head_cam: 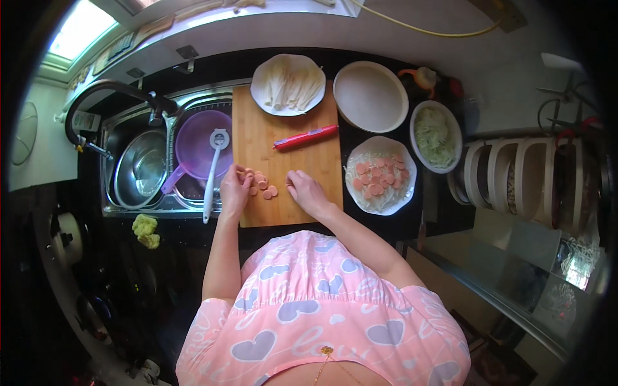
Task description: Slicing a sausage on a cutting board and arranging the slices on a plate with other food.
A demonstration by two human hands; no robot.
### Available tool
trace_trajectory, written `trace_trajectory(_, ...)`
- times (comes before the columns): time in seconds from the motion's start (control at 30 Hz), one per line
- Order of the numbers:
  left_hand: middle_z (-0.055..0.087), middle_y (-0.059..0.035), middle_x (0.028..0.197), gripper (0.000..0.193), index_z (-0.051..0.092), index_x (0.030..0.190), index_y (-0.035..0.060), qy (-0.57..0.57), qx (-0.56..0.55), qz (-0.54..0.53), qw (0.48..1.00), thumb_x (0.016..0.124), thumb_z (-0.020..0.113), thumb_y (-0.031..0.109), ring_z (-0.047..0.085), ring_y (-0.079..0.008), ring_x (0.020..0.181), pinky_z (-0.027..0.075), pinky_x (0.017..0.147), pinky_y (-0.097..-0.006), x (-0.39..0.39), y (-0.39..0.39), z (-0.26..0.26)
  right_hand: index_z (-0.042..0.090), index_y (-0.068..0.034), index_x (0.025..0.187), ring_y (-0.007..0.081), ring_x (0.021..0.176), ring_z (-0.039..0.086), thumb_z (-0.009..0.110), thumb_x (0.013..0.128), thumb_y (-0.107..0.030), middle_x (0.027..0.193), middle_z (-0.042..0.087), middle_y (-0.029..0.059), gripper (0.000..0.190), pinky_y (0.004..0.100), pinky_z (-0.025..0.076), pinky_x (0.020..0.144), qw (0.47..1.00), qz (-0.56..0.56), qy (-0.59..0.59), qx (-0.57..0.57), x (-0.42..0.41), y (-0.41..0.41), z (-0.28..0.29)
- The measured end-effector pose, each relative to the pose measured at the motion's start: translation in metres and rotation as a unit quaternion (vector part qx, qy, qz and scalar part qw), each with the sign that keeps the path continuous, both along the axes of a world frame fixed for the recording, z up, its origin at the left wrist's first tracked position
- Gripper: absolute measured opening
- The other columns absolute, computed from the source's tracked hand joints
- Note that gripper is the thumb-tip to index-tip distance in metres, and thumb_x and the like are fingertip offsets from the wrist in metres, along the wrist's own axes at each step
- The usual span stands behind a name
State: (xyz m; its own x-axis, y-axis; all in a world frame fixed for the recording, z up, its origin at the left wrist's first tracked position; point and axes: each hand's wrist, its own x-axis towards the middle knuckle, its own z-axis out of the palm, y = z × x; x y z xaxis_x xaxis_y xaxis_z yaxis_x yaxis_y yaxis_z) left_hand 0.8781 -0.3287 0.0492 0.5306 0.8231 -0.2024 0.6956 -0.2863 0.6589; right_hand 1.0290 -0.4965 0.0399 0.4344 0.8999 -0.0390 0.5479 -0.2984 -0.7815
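On a wooden cutting board [289, 212] lies a small heap of pink sausage slices [261, 184]. My left hand [235, 186] is at the heap's left side, its fingers bent against the outer slices; whether it grips one is not clear. To the right of the heap, my right hand [305, 189] rests low over the board with curled fingers, and what its fingertips hold is hidden. A sausage in red wrapping [306, 137] lies farther back on the board. Right of the board, a white scalloped plate [355, 202] holds more slices on thin white strands.
A plate of enoki mushrooms [288, 87] overlaps the board's back edge. An empty-looking round bowl [371, 96] and a bowl of shredded green vegetable [436, 137] stand at the right. In the sink at left are a purple colander [193, 140], a metal basin [141, 169] and a white-handled utensil [211, 188].
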Motion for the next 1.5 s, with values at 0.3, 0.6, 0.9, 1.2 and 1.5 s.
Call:
trace_trajectory(0.3, 0.065, -0.0108, 0.079, 0.012, 0.067, 0.089, 0.001, -0.022, 0.066, -0.005, 0.998, 0.083, 0.073, 0.009, 0.064, -0.0244, 0.07, 0.051, 0.064, -0.036, -0.007, -0.009, 0.001, 0.062, -0.004, 0.099, 0.0207, 0.076, 0.066, 0.067, 0.087, -0.007, 0.09, 0.065, 0.0112, 0.013, 0.0339, 0.051, 0.07, 0.923, -0.381, 0.053, 0.007, 0.088, -0.176, 0.032)
trace_trajectory(0.6, 0.072, -0.0067, 0.083, 0.01, 0.069, 0.094, 0.0004, -0.184, -0.225, -0.146, 0.946, 0.089, 0.07, 0.01, 0.065, -0.0126, 0.071, 0.052, 0.065, -0.0284, 0.07, -0.09, 0.021, 0.064, -0.006, 0.102, 0.019, 0.077, 0.064, 0.07, 0.086, -0.011, 0.086, 0.066, 0.0076, 0.018, 0.0304, 0.051, 0.072, 0.915, -0.391, -0.1, 0.003, 0.096, -0.196, 0.022)
trace_trajectory(0.9, 0.07, -0.0109, 0.088, 0.015, 0.066, 0.095, 0.0004, -0.171, -0.216, -0.313, 0.909, 0.085, 0.071, 0.009, 0.066, -0.0194, 0.077, 0.052, 0.071, -0.0306, 0.169, -0.188, 0.034, 0.066, -0.001, 0.101, 0.0118, 0.07, 0.064, 0.071, 0.088, -0.008, 0.083, 0.069, 0.004, 0.015, 0.027, 0.053, 0.064, 0.907, -0.352, 0.231, 0.017, 0.082, -0.205, 0.015)
trace_trajectory(1.2, 0.067, -0.0121, 0.083, 0.008, 0.07, 0.091, 0.0014, -0.156, -0.082, -0.134, 0.975, 0.086, 0.068, 0.007, 0.066, -0.0216, 0.075, 0.052, 0.068, -0.0322, 0.072, -0.106, 0.015, 0.064, -0.003, 0.093, 0.0193, 0.071, 0.063, 0.069, 0.085, -0.006, 0.081, 0.061, 0.008, 0.01, 0.0316, 0.05, 0.063, 0.944, -0.325, -0.056, -0.01, 0.083, -0.203, 0.02)
trace_trajectory(1.5, 0.063, -0.011, 0.083, 0.01, 0.068, 0.093, 0.0036, -0.061, 0.05, -0.038, 0.996, 0.084, 0.069, 0.005, 0.063, -0.0234, 0.069, 0.051, 0.065, -0.0349, -0.015, -0.027, 0.011, 0.064, -0.007, 0.097, 0.0317, 0.094, 0.061, 0.065, 0.086, -0.013, 0.096, 0.06, 0.012, 0.012, 0.0398, 0.05, 0.081, 0.997, -0.063, 0.043, 0.018, 0.02, -0.067, 0.044)
